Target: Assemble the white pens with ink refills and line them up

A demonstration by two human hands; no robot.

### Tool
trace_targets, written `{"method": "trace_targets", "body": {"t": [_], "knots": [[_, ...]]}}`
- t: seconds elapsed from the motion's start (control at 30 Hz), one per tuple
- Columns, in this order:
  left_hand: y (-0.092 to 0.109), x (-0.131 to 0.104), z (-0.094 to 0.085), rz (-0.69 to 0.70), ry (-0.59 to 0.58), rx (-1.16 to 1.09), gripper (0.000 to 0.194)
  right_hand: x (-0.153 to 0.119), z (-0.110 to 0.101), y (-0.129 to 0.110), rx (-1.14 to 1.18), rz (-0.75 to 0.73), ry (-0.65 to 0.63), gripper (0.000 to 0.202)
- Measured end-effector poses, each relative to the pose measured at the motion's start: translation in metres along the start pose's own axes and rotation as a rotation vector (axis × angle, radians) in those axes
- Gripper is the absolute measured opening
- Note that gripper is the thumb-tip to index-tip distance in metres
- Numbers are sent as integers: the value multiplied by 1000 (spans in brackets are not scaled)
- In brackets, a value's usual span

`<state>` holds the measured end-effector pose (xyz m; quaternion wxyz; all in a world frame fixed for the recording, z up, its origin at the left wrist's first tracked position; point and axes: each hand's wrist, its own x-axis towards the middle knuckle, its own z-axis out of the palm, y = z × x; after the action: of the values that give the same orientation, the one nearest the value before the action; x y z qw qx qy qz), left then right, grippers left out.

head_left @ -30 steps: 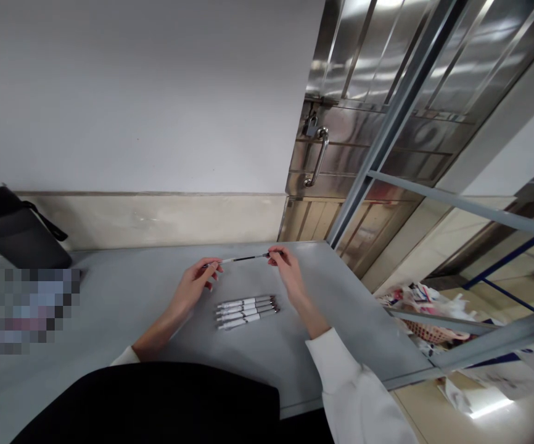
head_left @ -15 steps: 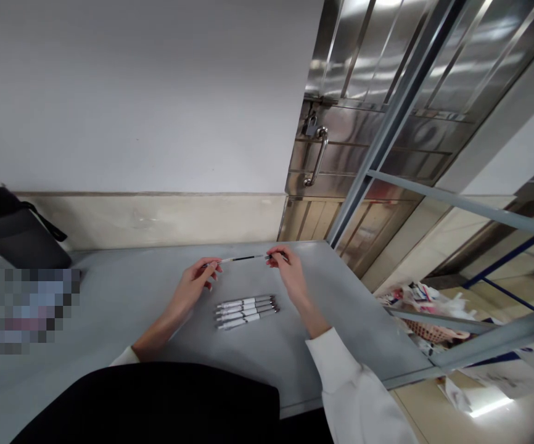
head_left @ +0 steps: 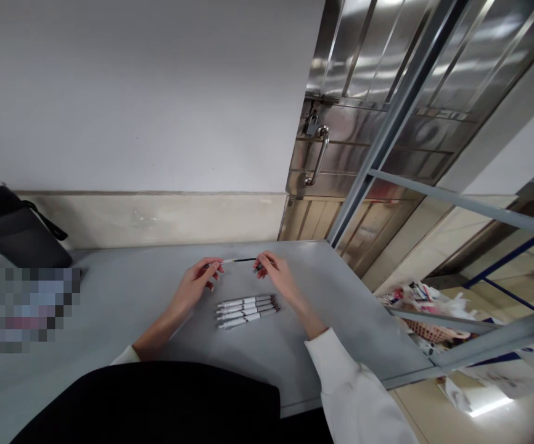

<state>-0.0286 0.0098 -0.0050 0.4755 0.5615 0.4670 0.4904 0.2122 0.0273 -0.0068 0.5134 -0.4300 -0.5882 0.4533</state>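
Observation:
A thin pen refill [head_left: 243, 260], partly white and partly black, stretches between my two hands above the grey table. My left hand [head_left: 197, 275] pinches its left end; a dark bit shows at those fingertips. At the other end, my right hand [head_left: 275, 271] is closed with a small dark pen part [head_left: 256, 269] at its fingertips, and its fingers cover the refill's right tip. Whether that part touches the refill is hidden. Just below the hands, several white pens [head_left: 246, 310] with dark ends lie side by side on the table [head_left: 267, 357].
A dark grey case [head_left: 21, 228] with a strap stands at the far left, near a blurred-out item [head_left: 31, 308]. The wall [head_left: 156, 219] bounds the table's back. A metal frame post [head_left: 387, 132] rises at the right, beside a basket [head_left: 433, 331] and plastic bags.
My right hand has moved left, closer to my left hand, and its fingers now cover the refill's right tip. My left hand and the row of pens have stayed in place.

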Motion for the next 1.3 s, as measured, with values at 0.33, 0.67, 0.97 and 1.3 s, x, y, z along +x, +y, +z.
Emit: {"method": "trace_targets", "body": {"t": [0.33, 0.67, 0.97, 1.3], "knots": [[1, -1, 0, 7, 33, -13, 45, 6, -12, 2, -13, 13, 183, 49], [-4, 3, -1, 13, 20, -12, 46, 1, -16, -4, -19, -58, 372, 50], [-5, 3, -1, 19, -8, -5, 46, -2, -12, -15, 46, -71, 401, 58], [-7, 4, -1, 12, -4, -2, 50, 0, -11, -13, 116, -30, 332, 57]]}}
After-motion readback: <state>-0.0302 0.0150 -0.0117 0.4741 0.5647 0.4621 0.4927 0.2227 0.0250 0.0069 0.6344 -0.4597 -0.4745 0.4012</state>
